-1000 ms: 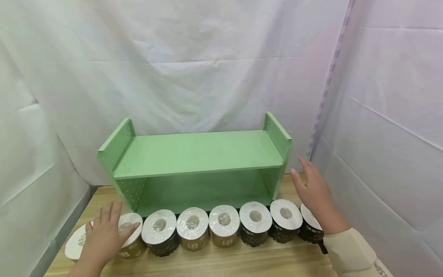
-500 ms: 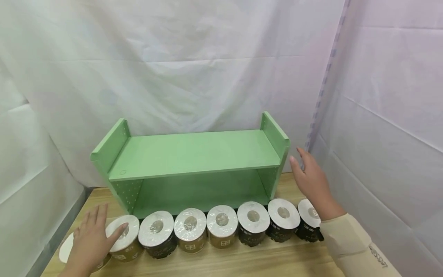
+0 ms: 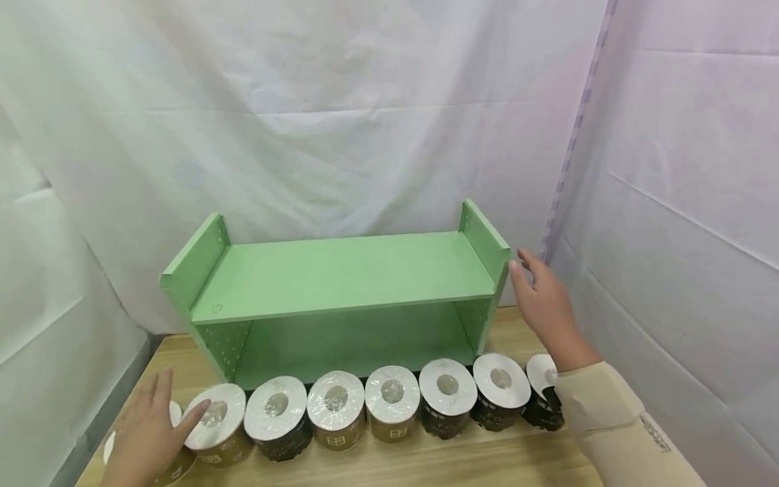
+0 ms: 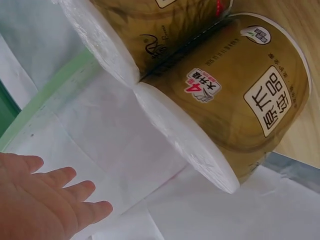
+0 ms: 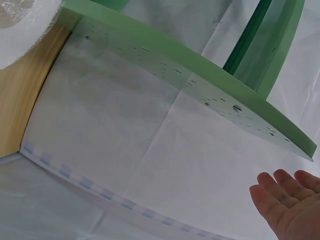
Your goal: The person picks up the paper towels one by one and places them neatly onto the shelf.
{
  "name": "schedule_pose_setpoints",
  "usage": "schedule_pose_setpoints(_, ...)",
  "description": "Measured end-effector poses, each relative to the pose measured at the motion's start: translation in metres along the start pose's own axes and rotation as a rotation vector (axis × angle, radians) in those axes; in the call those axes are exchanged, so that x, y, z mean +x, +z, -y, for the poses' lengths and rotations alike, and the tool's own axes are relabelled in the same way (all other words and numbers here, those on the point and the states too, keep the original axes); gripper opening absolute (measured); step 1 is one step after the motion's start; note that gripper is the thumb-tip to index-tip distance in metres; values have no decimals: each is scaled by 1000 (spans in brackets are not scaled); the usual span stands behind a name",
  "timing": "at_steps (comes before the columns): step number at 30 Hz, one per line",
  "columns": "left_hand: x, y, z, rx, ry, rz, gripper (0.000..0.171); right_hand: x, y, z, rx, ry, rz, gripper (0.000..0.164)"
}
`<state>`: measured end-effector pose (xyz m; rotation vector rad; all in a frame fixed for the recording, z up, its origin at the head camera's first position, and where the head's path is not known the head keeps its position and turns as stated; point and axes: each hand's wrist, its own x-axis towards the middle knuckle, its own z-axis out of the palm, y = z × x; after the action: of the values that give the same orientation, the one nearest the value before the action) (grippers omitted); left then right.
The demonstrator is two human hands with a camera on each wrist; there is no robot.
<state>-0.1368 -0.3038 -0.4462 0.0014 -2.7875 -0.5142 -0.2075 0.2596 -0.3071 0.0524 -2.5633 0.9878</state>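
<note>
While both hands hang spread at either end of the row, eight wrapped toilet rolls [image 3: 392, 409] stand upright on the wood-grain tabletop [image 3: 377, 470], lined up along the front of a green shelf unit [image 3: 347, 274].

Left hand [image 3: 143, 429]: over the leftmost roll [image 3: 178, 468] in the head view, partly hiding it. Grip wide, fingers straight and apart, nothing held. Left wrist view shows a gap between fingertips and rolls. Second roll from the left [image 3: 220, 443] just beside the thumb; these two touch, both in gold wrap, the outer one bearing a pale label with dark characters.

Right hand [image 3: 544, 304]: just beside the unit's right side panel [image 3: 487, 240], outside it. Grip loose and well parted, fingers extended, no object in it. Right wrist view has the fingertips apart from the panel, which carries rows of small holes.

Wrap colours, left to right: gold, gold, black, gold, gold, black, black, black. Rightmost roll [image 3: 544, 409] partly covered by the cream sleeve [image 3: 599, 399]; dark wrap lies across part of its white top.

Unit: raised sides, upper board with a small ring mark near its front left corner, compartment below facing the rolls. White cloth [image 3: 341, 101] hangs behind.
</note>
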Motion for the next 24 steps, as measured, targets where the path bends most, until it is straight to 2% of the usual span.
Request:
schedule_pose_setpoints(5, -1, 0, 7, 21, -1, -24, 85, 8, 2, 1, 15, 14, 17, 65)
schedule_pose_setpoints(11, 0, 0, 17, 59, -59, 7, 86, 18, 4, 5, 6, 42, 42, 67)
schedule_pose_setpoints(21, -5, 0, 27, 52, -123, 15, 88, 33, 8, 7, 49, 78, 50, 69)
schedule_pose_setpoints(24, -7, 1, 29, 53, -146, 36, 90, 36, 10, 6, 54, 85, 49, 68)
